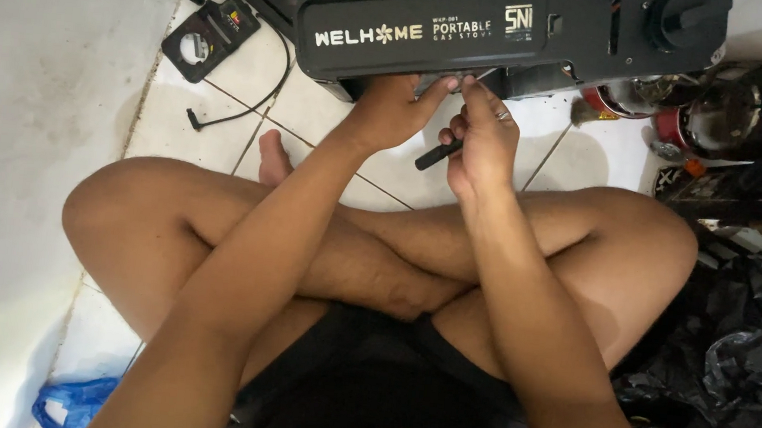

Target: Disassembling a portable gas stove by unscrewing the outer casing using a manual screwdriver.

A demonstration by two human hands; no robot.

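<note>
Two bare hands meet at the lower edge of a black portable gas stove (pixel 473 27) that lies on the white tiled floor (pixel 221 133) just beyond the person's crossed legs (pixel 377 251). Left hand (pixel 391 113): fingers extended forward, fingertips pressed against the stove's underside edge near its middle; it clasps nothing and merely steadies the casing. Right hand (pixel 481 145): fingers curled closed around a slim screwdriver (pixel 443 150), whose dark handle projects below and left of the fist while the thin metal shaft runs up toward the stove edge, just beside the left fingertips. A ring shows on one right finger. Surroundings: a small black square part with a round opening (pixel 205 34) and a loose black cable (pixel 252 104) lie on the tiles to the left of the stove; round metal and dark parts (pixel 736 109) sit to the right, near crumpled black plastic bags (pixel 738 369). A blue plastic bag (pixel 69 403) lies at lower left beside the white wall (pixel 27 115).
</note>
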